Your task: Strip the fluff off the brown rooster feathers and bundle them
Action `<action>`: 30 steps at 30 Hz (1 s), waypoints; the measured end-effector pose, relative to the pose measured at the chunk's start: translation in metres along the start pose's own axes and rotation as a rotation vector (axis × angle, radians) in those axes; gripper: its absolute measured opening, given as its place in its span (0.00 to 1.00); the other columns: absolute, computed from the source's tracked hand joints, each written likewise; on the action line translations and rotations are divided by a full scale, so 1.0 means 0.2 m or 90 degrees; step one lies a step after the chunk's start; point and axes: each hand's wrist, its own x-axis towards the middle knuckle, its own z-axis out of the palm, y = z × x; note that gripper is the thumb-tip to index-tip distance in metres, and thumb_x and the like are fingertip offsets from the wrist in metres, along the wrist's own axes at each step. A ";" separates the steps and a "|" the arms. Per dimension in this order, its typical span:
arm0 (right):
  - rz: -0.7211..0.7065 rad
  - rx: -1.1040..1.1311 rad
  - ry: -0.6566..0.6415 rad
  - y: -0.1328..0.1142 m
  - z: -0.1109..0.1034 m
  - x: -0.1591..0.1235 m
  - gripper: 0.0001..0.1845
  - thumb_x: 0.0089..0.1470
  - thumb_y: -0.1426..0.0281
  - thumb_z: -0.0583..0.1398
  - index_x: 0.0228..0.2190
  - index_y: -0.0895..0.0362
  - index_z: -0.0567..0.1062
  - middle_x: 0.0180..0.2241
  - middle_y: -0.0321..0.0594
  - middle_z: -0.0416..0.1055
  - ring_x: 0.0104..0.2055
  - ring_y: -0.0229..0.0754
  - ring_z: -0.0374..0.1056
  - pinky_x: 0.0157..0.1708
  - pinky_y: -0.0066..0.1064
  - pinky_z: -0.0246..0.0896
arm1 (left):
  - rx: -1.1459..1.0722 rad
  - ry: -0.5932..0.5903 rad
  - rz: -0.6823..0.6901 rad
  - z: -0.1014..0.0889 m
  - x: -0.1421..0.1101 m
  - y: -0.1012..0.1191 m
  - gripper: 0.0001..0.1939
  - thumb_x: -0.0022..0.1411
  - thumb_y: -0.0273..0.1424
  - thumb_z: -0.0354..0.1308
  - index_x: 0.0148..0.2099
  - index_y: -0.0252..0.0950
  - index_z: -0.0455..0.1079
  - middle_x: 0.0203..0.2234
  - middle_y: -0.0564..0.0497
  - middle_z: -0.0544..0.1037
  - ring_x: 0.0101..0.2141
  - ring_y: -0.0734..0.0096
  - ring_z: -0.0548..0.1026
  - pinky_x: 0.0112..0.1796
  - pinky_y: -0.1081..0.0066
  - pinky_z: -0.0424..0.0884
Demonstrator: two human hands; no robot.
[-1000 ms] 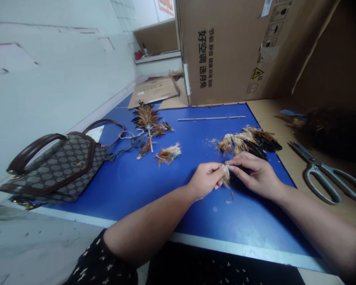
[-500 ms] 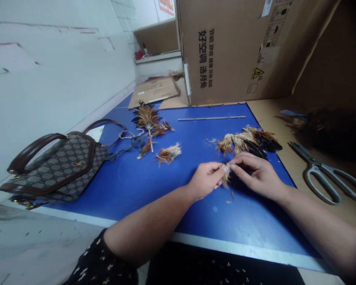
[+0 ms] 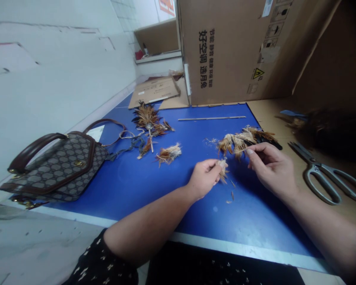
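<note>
My left hand (image 3: 205, 179) is closed around a small bunch of tan feathers (image 3: 223, 171), their pale ends upward. To its right, my right hand (image 3: 271, 168) pinches a thin, pale feather (image 3: 240, 151) between thumb and fingertips. Just behind that hand lies a larger pile of cream, brown and black feathers (image 3: 237, 140), partly covered by the fingers. A small brown and white feather bundle (image 3: 169, 153) rests on the blue table left of my hands. Farther back is a stick with brown and black feathers (image 3: 146, 116) fixed around it.
Large scissors (image 3: 320, 170) lie on cardboard at the right, near a dark feather mass (image 3: 338, 128). A thin rod (image 3: 212, 118) lies toward the back, before a big cardboard box (image 3: 225, 51). On the left stand a patterned handbag (image 3: 68, 162) and dark cord (image 3: 127, 146).
My right hand has moved right and slightly up, away from the bunch in my left hand, which stays nearly still. Another loose feather bit shows on the table below.
</note>
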 end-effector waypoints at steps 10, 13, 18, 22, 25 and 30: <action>-0.165 -0.015 -0.294 0.00 0.06 -0.04 0.07 0.68 0.66 0.62 0.38 0.52 0.80 0.31 0.40 0.77 0.32 0.43 0.73 0.36 0.35 0.70 | -0.002 -0.037 -0.009 0.01 -0.02 0.02 0.18 0.66 0.45 0.63 0.36 0.33 0.74 0.17 0.54 0.72 0.15 0.80 0.62 0.18 0.76 0.56; -0.174 -0.029 -0.260 0.00 0.06 -0.04 0.05 0.66 0.66 0.63 0.38 0.51 0.80 0.32 0.40 0.78 0.33 0.43 0.73 0.36 0.36 0.70 | 0.012 -0.035 -0.022 0.02 -0.03 0.02 0.19 0.66 0.45 0.63 0.35 0.33 0.73 0.16 0.55 0.70 0.15 0.80 0.62 0.18 0.76 0.56; -0.177 -0.039 -0.238 0.00 0.05 -0.03 0.04 0.66 0.68 0.64 0.36 0.52 0.80 0.31 0.39 0.78 0.32 0.42 0.73 0.34 0.35 0.69 | 0.027 -0.053 -0.018 0.02 -0.02 0.01 0.19 0.68 0.45 0.61 0.35 0.32 0.74 0.16 0.56 0.68 0.16 0.80 0.61 0.20 0.76 0.56; -0.160 -0.038 -0.232 0.02 0.05 -0.04 0.05 0.66 0.67 0.64 0.36 0.52 0.79 0.31 0.39 0.77 0.32 0.42 0.72 0.34 0.35 0.69 | 0.031 -0.073 -0.006 0.02 -0.03 0.01 0.20 0.66 0.46 0.63 0.34 0.33 0.72 0.16 0.57 0.66 0.17 0.80 0.61 0.20 0.75 0.55; -0.113 -0.026 -0.222 0.04 0.06 -0.05 0.07 0.66 0.65 0.65 0.44 0.53 0.78 0.31 0.38 0.76 0.28 0.40 0.70 0.30 0.33 0.68 | 0.035 -0.079 0.000 0.01 -0.03 0.01 0.21 0.66 0.47 0.63 0.34 0.33 0.72 0.17 0.57 0.67 0.18 0.80 0.60 0.20 0.75 0.55; -0.170 -0.026 -0.219 0.04 0.07 -0.04 0.10 0.66 0.68 0.64 0.49 0.52 0.80 0.37 0.42 0.79 0.37 0.44 0.76 0.41 0.37 0.73 | 0.037 -0.087 0.001 0.00 -0.02 0.00 0.20 0.67 0.46 0.62 0.34 0.32 0.72 0.17 0.57 0.68 0.18 0.81 0.62 0.21 0.76 0.56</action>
